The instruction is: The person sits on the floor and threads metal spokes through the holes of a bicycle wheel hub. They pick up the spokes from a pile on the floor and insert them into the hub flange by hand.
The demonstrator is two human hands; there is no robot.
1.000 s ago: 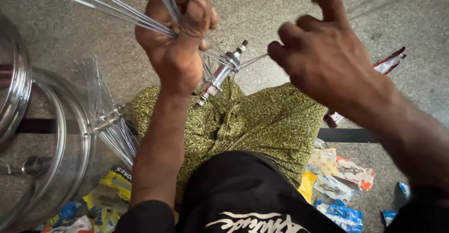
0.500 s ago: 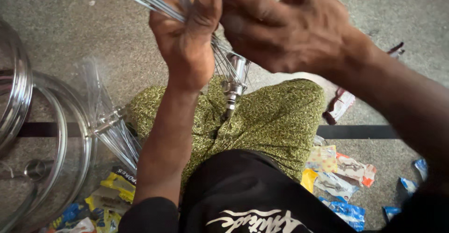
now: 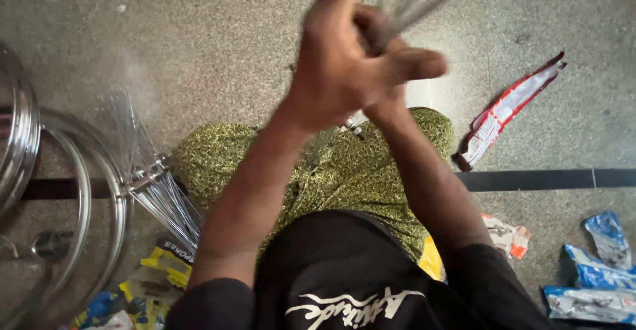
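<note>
Grey floor — red-white wrapper [image 3: 509, 113] right; blurred hands [image 3: 361, 72] seemingly clasp thin metal spokes [image 3: 414, 2].

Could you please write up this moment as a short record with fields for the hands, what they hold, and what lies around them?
left hand: raised in front, closed around thin metal spokes, blurred
right hand: mostly hidden behind the left; grip cannot be told
lap: green patterned cloth
left of the person: shiny wheel rims, loose spoke bundle
floor, right: red-and-white wrapper, blue packets
</note>
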